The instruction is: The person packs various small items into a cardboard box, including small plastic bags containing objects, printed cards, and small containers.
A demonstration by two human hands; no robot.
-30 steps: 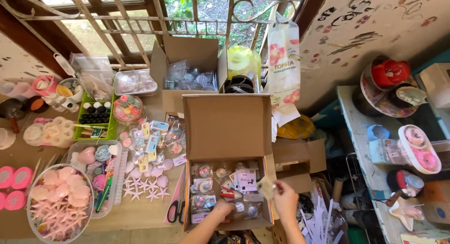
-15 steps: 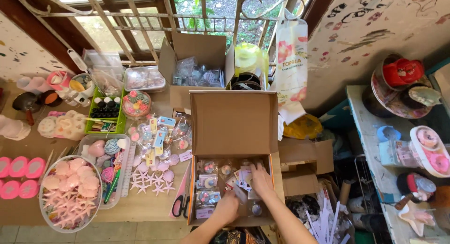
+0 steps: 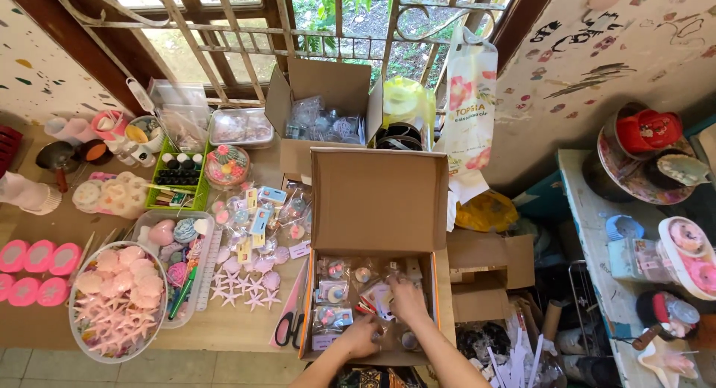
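Inside the open cardboard box [image 3: 377, 209], the left hand [image 3: 360, 337] curls over small packets [image 3: 333, 292]; the right hand [image 3: 408, 300] lies spread on them.

We looked down on a wooden table [image 3: 45, 231] standing under a window [image 3: 246, 30] along the far wall. The window had dark wooden frames and a curling metal grille [image 3: 440, 11], with green leaves and daylight showing beyond it. The pale walls [image 3: 597, 52] to the left and right carried painted splotches and doodles. To the right stood a light blue shelf [image 3: 589, 231]. Pale floor tiles [image 3: 149, 369] showed along the near edge.
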